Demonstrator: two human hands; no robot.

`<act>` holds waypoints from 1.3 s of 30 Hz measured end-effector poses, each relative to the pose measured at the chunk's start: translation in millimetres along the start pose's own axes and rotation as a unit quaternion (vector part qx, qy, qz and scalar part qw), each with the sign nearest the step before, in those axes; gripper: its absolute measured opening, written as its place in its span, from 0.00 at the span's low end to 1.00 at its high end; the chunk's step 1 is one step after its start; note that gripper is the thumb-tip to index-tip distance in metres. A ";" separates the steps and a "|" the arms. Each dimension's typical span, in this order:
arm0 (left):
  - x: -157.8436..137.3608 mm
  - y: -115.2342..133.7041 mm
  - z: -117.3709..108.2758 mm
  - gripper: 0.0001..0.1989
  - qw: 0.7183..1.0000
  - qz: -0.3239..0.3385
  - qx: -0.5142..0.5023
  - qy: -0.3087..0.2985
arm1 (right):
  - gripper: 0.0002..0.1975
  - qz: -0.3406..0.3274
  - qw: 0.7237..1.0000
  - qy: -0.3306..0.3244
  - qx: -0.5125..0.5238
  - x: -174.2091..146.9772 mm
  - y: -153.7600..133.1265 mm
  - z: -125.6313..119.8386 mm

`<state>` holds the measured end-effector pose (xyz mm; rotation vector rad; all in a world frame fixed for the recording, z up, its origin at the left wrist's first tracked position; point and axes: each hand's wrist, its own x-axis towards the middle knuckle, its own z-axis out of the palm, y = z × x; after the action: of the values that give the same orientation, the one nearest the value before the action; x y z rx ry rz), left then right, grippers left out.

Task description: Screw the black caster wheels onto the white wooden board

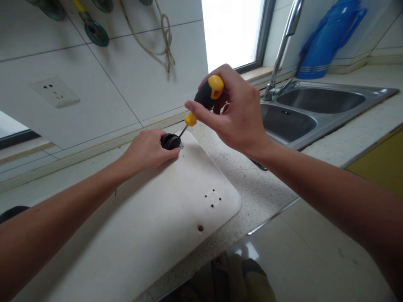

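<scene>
The pale, speckled countertop [252, 184] ran behind the person's arms, so I could see it only in pieces. On it lay a smooth white panel [147, 218] with rounded corners, its near end cut off and part of it covered by the left forearm. The steel sink [315, 116], two rounded bowls with a dull shine, was partly masked by the right hand [237, 111]. That hand was wrapped round the handle of a screwdriver [206, 98], black and yellow with a thin metal shaft, some fingers lost behind it. The left hand [151, 149], well apart from the right, was clasped about a black fitting [170, 141], rounded like a caster wheel, at the panel's far corner; most of its fingers were hidden. The shaft slanted down just beside the fitting, but I couldn't tell what its tip met. Four small dark holes [212, 205] ringed a faint circle near another corner.
</scene>
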<state>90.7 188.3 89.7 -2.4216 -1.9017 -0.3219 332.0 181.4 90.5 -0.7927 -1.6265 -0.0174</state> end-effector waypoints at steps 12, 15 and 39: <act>0.8 -2.3 1.2 0.17 1.000 -0.001 -0.003 -0.007 | 0.35 -0.003 1.000 0.007 0.009 0.3 1.1 -0.3; 1.2 -2.5 2.0 0.16 1.000 -0.005 0.000 -0.005 | 0.35 -0.003 1.000 0.007 0.012 -0.2 0.8 -1.3; 2.7 -3.8 1.4 0.17 1.000 -0.011 -0.004 -0.007 | 0.35 -0.013 0.999 0.014 0.030 -1.0 5.3 -2.5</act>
<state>87.9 192.1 88.5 -2.4169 -1.9365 -0.3151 336.8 183.8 88.0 -0.7213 -1.6030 0.0022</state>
